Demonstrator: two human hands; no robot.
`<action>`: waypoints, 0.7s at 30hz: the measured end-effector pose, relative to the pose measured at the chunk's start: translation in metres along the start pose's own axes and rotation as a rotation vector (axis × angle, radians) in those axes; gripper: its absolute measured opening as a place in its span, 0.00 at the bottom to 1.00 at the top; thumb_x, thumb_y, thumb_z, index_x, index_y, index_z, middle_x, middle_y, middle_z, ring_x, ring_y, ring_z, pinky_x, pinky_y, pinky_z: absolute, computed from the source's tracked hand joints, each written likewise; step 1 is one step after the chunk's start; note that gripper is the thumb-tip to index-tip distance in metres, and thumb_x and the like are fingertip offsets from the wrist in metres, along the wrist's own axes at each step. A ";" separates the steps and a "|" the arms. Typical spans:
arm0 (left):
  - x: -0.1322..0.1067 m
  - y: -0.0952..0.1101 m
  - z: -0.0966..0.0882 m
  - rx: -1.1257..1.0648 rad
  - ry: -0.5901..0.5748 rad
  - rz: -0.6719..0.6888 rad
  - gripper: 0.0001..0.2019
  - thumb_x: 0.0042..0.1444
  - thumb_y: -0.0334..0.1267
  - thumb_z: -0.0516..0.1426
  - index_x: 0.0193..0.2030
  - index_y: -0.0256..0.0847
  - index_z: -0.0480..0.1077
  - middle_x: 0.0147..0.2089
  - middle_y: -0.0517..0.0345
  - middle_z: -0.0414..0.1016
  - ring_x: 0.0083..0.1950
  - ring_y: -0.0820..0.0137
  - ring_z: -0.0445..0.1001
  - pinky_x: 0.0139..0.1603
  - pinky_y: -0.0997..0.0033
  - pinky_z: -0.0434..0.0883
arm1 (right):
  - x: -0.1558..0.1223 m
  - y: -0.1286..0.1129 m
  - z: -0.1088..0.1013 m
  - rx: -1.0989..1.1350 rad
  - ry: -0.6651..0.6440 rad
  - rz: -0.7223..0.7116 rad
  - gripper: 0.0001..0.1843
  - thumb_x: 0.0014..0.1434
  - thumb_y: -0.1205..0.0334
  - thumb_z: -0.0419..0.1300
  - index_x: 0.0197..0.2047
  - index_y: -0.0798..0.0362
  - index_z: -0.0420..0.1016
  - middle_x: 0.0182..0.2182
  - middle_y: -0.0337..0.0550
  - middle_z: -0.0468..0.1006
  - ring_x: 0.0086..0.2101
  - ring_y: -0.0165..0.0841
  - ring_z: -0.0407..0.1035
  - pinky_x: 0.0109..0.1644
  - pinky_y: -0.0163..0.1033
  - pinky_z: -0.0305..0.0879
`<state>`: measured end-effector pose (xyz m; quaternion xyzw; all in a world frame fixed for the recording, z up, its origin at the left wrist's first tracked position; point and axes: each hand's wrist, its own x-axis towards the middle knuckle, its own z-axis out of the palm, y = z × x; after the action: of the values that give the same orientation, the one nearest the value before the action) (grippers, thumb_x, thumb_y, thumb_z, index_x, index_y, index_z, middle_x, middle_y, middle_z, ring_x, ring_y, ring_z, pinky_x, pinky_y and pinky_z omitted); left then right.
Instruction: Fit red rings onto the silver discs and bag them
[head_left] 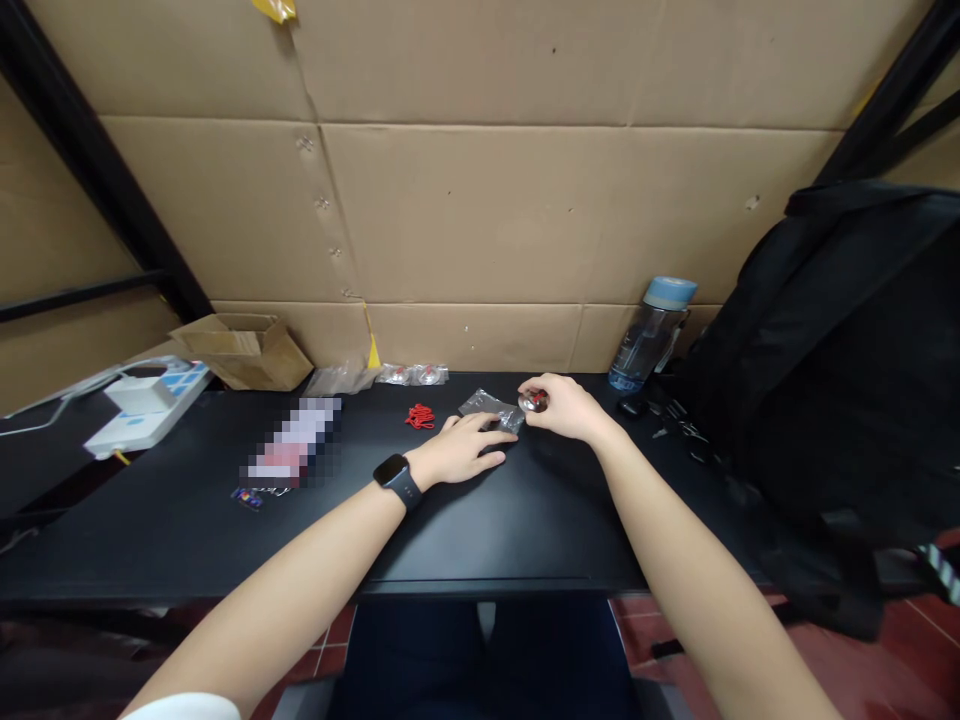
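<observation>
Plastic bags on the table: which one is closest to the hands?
The crinkly clear bag at the left hand, right of the red cord. The other bags lie farther back, along the cardboard wall.

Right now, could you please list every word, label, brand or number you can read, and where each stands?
None can be read.
Pixelated item: blocked out.
Small colourful tag: too small.
Clear packets: red marks, nothing legible.
Shiny round object in the right hand: red area, nothing legible.
Watch: dark screen, no text visible.
</observation>
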<state>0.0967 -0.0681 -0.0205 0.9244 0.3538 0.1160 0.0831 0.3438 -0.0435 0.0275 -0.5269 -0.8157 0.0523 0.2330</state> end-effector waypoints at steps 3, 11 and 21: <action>0.000 0.000 -0.002 -0.008 -0.040 -0.033 0.21 0.70 0.54 0.49 0.68 0.66 0.63 0.75 0.51 0.54 0.75 0.47 0.51 0.67 0.37 0.56 | -0.001 0.003 0.000 0.001 -0.116 0.004 0.23 0.46 0.62 0.68 0.48 0.45 0.81 0.40 0.40 0.83 0.38 0.36 0.76 0.42 0.35 0.68; -0.002 0.002 -0.008 -0.054 -0.123 -0.074 0.22 0.68 0.56 0.51 0.68 0.71 0.62 0.77 0.54 0.49 0.77 0.45 0.45 0.68 0.32 0.51 | -0.003 0.001 0.000 0.021 -0.237 -0.006 0.15 0.45 0.62 0.68 0.40 0.49 0.82 0.31 0.39 0.81 0.30 0.32 0.73 0.35 0.33 0.64; -0.001 0.000 -0.009 -0.068 -0.161 -0.070 0.23 0.66 0.57 0.53 0.67 0.70 0.63 0.78 0.55 0.47 0.77 0.44 0.43 0.69 0.32 0.48 | 0.001 -0.006 0.014 0.096 -0.223 -0.071 0.13 0.48 0.62 0.70 0.40 0.52 0.80 0.31 0.39 0.80 0.31 0.31 0.73 0.35 0.33 0.63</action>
<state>0.0936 -0.0684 -0.0115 0.9144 0.3741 0.0503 0.1464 0.3321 -0.0435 0.0172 -0.4770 -0.8511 0.1411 0.1676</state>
